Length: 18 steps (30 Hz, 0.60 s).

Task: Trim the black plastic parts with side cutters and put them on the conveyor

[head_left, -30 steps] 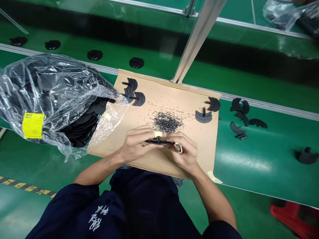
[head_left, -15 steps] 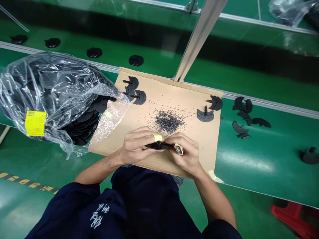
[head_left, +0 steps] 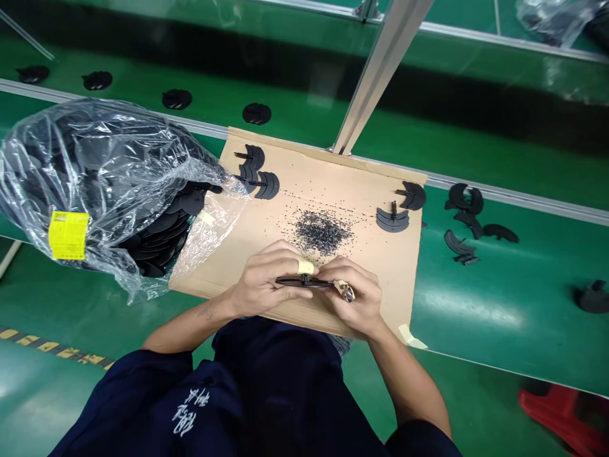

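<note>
Above the cardboard sheet (head_left: 390, 279), a thin black plastic disc (head_left: 292, 281) is seen nearly edge-on, with a small upright piece at its middle. My left hand (head_left: 266, 279) pinches the disc's left side, and yellowish tape wraps one of its fingers. At the disc's right end, the fingers of my right hand (head_left: 359, 292) are closed. Within that hand's curled fingers sits a shiny metal-ended tool (head_left: 346, 292), wrapped in pale tape; its kind is unclear. Just beyond both hands lies a scattered pile of tiny black pieces (head_left: 323, 231).
A clear plastic bag (head_left: 109, 152) of black discs bulges at left. Curved black parts (head_left: 267, 185) and more curved parts (head_left: 392, 219) lie on the cardboard. Several black discs (head_left: 257, 113) rest on the green belt beyond. A metal post (head_left: 380, 76) rises behind the cardboard.
Both hands have shifted slightly right, and the disc is tilted a little differently. The metal tool end has turned slightly in my right hand. The discs on the belt have moved slightly left.
</note>
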Motion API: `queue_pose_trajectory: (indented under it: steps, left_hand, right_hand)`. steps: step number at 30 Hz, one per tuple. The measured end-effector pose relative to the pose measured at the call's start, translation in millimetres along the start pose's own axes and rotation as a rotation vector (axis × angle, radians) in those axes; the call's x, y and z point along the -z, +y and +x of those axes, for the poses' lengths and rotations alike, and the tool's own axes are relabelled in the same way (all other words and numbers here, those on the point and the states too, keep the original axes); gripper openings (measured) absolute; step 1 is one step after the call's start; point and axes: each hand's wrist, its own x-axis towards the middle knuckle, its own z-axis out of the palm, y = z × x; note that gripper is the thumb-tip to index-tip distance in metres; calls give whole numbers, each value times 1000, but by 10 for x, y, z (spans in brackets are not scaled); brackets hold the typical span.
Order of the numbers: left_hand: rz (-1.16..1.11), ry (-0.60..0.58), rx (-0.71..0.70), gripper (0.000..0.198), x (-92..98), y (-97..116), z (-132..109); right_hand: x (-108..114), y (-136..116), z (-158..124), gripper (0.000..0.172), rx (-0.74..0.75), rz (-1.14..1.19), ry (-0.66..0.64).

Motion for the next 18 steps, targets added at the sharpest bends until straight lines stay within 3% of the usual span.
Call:
queue_pose_trajectory:
  steps: [5, 9, 13, 18]
  left_hand:
    - [-35, 12, 89, 19, -16, -26, -38]
    - [49, -18, 43, 15, -2, -34, -45]
    - [105, -14, 40, 19, -9, -34, -43]
    - [120, 5, 54, 21, 1, -94, -50]
  right_hand:
    - [12, -13, 28, 18, -22, 10, 28]
    - [81, -44, 72, 25, 19, -54, 9]
    - [126, -44, 93, 21, 39, -53, -51]
    - [218, 35, 105, 19, -22, -195, -106]
